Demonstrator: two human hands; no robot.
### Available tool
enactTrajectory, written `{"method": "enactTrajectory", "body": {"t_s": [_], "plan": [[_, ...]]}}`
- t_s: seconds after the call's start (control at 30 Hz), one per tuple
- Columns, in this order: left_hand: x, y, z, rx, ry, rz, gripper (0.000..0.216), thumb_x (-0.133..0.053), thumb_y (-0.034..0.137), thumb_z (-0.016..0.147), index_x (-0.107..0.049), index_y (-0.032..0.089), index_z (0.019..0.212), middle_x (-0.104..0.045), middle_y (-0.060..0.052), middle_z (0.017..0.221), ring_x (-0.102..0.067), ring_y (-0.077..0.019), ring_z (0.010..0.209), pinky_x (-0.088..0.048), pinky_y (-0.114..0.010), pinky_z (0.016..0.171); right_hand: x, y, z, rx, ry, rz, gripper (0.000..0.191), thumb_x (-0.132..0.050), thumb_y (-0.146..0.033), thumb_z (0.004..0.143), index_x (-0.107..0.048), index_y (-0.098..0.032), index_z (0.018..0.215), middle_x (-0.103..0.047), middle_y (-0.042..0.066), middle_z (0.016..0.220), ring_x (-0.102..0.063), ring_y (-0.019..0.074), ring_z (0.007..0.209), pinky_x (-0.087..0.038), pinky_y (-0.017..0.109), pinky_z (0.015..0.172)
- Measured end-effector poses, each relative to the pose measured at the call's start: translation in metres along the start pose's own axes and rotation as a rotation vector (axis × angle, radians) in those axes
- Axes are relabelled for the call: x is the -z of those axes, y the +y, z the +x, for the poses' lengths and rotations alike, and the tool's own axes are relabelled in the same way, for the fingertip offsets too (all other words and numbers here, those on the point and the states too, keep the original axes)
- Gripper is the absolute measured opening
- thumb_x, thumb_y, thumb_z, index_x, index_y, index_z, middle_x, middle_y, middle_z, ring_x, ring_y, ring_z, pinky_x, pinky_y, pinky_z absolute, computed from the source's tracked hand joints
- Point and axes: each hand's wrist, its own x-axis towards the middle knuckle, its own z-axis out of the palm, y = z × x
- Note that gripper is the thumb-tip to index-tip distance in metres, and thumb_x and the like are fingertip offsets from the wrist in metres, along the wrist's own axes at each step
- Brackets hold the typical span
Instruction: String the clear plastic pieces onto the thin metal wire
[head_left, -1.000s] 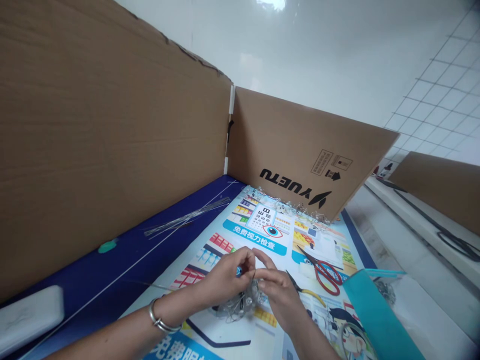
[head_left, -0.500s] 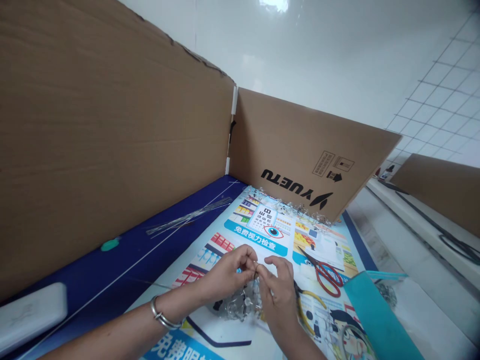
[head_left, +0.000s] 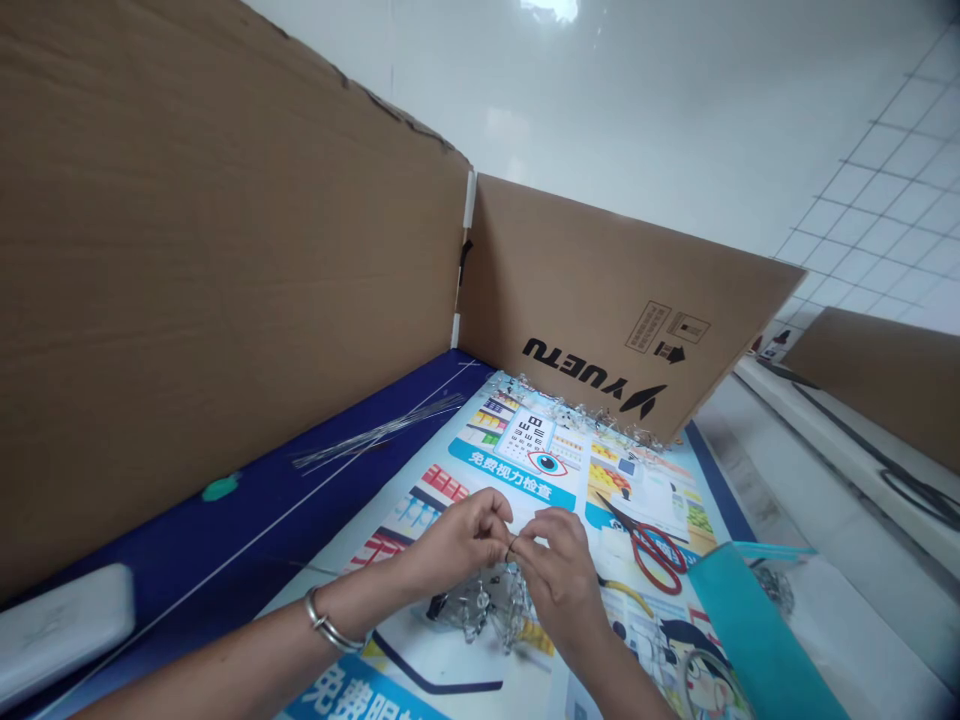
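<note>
My left hand (head_left: 469, 535), a silver bangle (head_left: 326, 622) on its wrist, has thumb and fingertips pinched together. Facing it, my right hand (head_left: 562, 575) pinches at the same spot. Between the fingertips shows a thin dark wire (head_left: 511, 547); its ends are hidden by the fingers. Below them hangs or lies a cluster of clear, shiny bead-like pieces on wire (head_left: 480, 607); which of the two I cannot tell. Yellow-handled pliers (head_left: 626, 592) lie partly behind my right hand. Red-handled scissors (head_left: 656, 555) rest farther right.
Cardboard panels (head_left: 225, 250) stand along the left and the back (head_left: 600, 290). Thin straight wires (head_left: 375, 435) lie on the blue surface. More clear pieces (head_left: 585, 415) line the back panel. A teal-edged bag (head_left: 765, 630) sits right, a white case (head_left: 67, 635) lower left.
My right hand has shifted slightly right and turned, covering more of the pliers. The clear cluster beneath has swung a little and shows more. My left hand stays nearly in place.
</note>
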Motion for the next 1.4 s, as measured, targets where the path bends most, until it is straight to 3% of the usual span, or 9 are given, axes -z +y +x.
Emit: {"method": "enactTrajectory", "body": {"t_s": [0.2, 0.53, 0.67, 1.0, 1.17, 1.4], "plan": [[-0.001, 0.004, 0.001, 0.062, -0.032, -0.066, 0.027, -0.054, 0.003, 0.062, -0.043, 0.017, 0.082, -0.056, 0.007, 0.06, -0.047, -0.007, 0.051, -0.035, -0.018, 0.051, -0.001, -0.002, -0.004, 0.028, -0.02, -0.021, 0.02, -0.049, -0.006, 0.08, -0.06, -0.02, 0.088, -0.06, 0.005, 0.086, -0.051, 0.0219, 0.096, -0.044, 0.042, 0.084], [0.007, 0.022, -0.004, 0.127, -0.255, -0.092, 0.015, -0.057, 0.015, 0.075, -0.049, 0.017, 0.088, -0.058, 0.002, 0.075, -0.05, -0.007, 0.06, -0.038, -0.019, 0.057, -0.006, -0.002, -0.009, -0.055, 0.076, 0.084, 0.023, -0.046, -0.004, 0.076, -0.059, -0.02, 0.087, -0.06, 0.006, 0.087, -0.058, 0.0178, 0.084, -0.05, 0.033, 0.075], [0.007, 0.024, -0.005, 0.11, -0.327, -0.057, 0.02, -0.055, 0.01, 0.073, -0.048, 0.018, 0.091, -0.057, 0.002, 0.079, -0.051, -0.0075, 0.063, -0.04, -0.019, 0.058, -0.004, 0.0, -0.009, -0.081, 0.069, 0.063, 0.021, -0.047, -0.006, 0.076, -0.059, -0.02, 0.086, -0.06, 0.006, 0.088, -0.058, 0.0174, 0.084, -0.05, 0.031, 0.074], [0.013, 0.027, -0.003, -0.087, -0.127, 0.57, 0.02, -0.045, 0.005, 0.072, -0.051, 0.017, 0.087, -0.061, 0.001, 0.079, -0.054, -0.0115, 0.068, -0.042, -0.021, 0.061, 0.022, 0.018, -0.003, -0.011, 0.077, -0.173, 0.019, -0.047, -0.008, 0.075, -0.058, -0.02, 0.085, -0.061, 0.007, 0.086, -0.059, 0.0194, 0.083, -0.05, 0.035, 0.074], [0.012, 0.031, -0.004, -0.164, -0.117, 0.676, 0.02, -0.044, 0.006, 0.074, -0.057, 0.017, 0.084, -0.061, 0.001, 0.078, -0.053, -0.0109, 0.067, -0.041, -0.02, 0.062, 0.032, 0.031, -0.003, 0.003, 0.089, -0.317, 0.018, -0.048, -0.007, 0.075, -0.056, -0.019, 0.085, -0.061, 0.008, 0.085, -0.058, 0.021, 0.086, -0.049, 0.036, 0.075], [0.007, 0.026, -0.005, -0.202, -0.115, 0.707, 0.021, -0.052, 0.007, 0.072, -0.064, 0.018, 0.085, -0.065, -0.001, 0.078, -0.057, -0.0131, 0.069, -0.043, -0.02, 0.065, 0.012, 0.019, -0.006, -0.083, -0.02, -0.166, 0.015, -0.046, -0.009, 0.076, -0.055, -0.019, 0.084, -0.059, 0.006, 0.085, -0.056, 0.0191, 0.083, -0.047, 0.033, 0.073]]}}
